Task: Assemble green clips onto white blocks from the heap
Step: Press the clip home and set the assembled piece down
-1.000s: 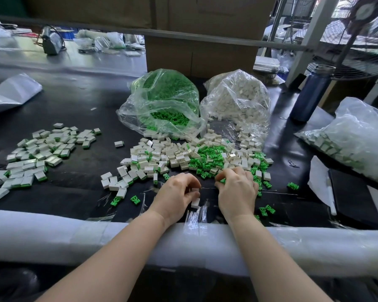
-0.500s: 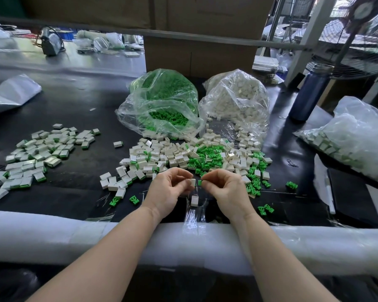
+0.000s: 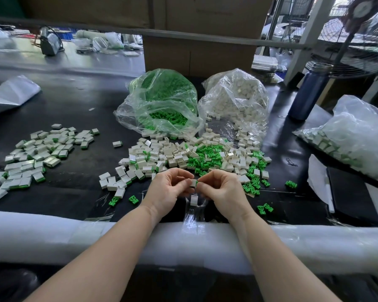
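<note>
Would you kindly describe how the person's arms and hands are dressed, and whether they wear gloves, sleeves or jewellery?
Both forearms are bare up to the frame's bottom edge; no sleeve shows. The left hand and right hand wear no gloves, and no watch, bracelet or ring shows on the visible parts. No tape or markings are visible on either.

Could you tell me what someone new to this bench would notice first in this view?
Probably the mixed heap of white blocks and green clips mid-table, spilling from two clear bags, one of green clips and one of white blocks. Just in front, the left hand and right hand meet, pinching a white block with a green clip at its edge. At far left lies a spread of finished pieces.
</note>
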A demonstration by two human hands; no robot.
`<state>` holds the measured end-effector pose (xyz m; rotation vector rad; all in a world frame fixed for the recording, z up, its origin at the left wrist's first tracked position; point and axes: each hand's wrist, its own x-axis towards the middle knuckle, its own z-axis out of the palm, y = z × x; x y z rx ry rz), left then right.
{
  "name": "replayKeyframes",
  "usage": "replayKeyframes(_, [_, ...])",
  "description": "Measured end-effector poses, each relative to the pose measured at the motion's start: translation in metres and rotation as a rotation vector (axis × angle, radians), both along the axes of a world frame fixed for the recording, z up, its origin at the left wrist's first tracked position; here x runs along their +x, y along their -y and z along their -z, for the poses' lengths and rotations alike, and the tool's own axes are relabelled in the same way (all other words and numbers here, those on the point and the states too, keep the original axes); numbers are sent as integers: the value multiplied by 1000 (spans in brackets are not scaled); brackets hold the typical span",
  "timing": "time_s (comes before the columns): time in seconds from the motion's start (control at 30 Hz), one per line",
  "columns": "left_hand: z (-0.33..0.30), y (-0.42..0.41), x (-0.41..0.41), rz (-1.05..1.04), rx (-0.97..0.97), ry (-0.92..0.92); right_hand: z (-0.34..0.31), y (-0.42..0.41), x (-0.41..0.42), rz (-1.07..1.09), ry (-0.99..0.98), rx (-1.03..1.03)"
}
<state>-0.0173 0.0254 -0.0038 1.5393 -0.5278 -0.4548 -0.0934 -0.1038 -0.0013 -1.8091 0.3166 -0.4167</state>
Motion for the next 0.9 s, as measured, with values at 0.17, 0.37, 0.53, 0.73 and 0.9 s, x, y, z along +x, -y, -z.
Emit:
replayKeyframes(0.17, [0, -1, 0, 11, 55, 65, 2, 1, 2, -15, -19, -31])
replayKeyframes(0.37, [1, 0, 0, 23, 117, 121, 1, 2, 1, -36, -32, -21])
replayKeyframes(0.53, [1, -1, -1, 56, 163, 164, 1, 3, -1, -64, -47, 3])
replayKeyframes(0.73, [-2, -1, -3, 93, 152, 143, -1, 2, -2, -92, -52, 38])
replayKeyframes(0.9, [-1, -1, -4, 135, 136, 130, -2, 2, -3, -108, -49, 43])
